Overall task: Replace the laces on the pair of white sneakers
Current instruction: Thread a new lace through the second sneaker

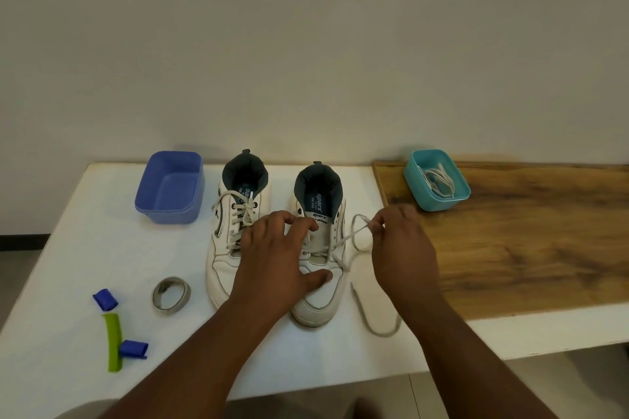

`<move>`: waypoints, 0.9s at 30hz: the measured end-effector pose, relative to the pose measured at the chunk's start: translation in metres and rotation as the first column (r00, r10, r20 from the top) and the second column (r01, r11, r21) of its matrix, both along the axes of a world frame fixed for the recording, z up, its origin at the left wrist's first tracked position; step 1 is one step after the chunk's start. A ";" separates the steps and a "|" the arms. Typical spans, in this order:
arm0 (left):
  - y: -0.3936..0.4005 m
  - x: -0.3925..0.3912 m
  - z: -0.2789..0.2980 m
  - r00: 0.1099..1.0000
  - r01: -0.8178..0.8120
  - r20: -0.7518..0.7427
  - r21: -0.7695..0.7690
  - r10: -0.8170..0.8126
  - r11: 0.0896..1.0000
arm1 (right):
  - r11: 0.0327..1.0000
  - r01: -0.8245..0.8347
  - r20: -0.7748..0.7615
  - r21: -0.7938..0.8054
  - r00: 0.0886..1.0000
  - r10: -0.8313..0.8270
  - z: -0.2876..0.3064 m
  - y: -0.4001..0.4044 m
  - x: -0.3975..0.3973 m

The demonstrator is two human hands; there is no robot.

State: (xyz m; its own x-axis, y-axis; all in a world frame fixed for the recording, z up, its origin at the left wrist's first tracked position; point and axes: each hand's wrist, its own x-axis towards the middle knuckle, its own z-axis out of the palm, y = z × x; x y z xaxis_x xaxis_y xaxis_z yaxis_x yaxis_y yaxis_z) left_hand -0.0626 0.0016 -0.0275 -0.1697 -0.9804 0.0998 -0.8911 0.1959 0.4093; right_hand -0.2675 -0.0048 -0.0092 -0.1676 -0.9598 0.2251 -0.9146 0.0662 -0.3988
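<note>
Beside right sneaker [320, 296], right hand [403, 248] pinching lace [354, 235], left hand [275, 258] atop

Dim even light, soft shadows, wide-angle edge curvature

Two sneakers stood side by side mid-tabletop [340, 350], toes toward the person.

An open tub [170, 189] sat left of the left sneaker [221, 262]; a tape roll [171, 295] lay nearer, with three small clips [114, 333] further left. A tub holding laces [436, 180] sat on the board [527, 241] right of the right sneaker [320, 299], whose lace [371, 323] trailed onto the tabletop at its right.
</note>
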 end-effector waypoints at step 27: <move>0.005 -0.014 0.022 0.831 0.169 -0.522 -0.093 -0.193 0.981 | 0.969 0.044 0.428 -0.243 0.901 0.067 0.031 0.009 0.016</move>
State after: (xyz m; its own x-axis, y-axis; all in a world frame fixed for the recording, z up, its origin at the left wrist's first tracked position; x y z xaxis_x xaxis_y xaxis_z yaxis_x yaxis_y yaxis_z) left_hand -0.0765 0.0070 -0.0059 -0.2536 -0.9304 0.2647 -0.4905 0.3595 0.7938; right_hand -0.2519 0.0041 0.0217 -0.2899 -0.8878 0.3575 -0.6493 -0.0920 -0.7549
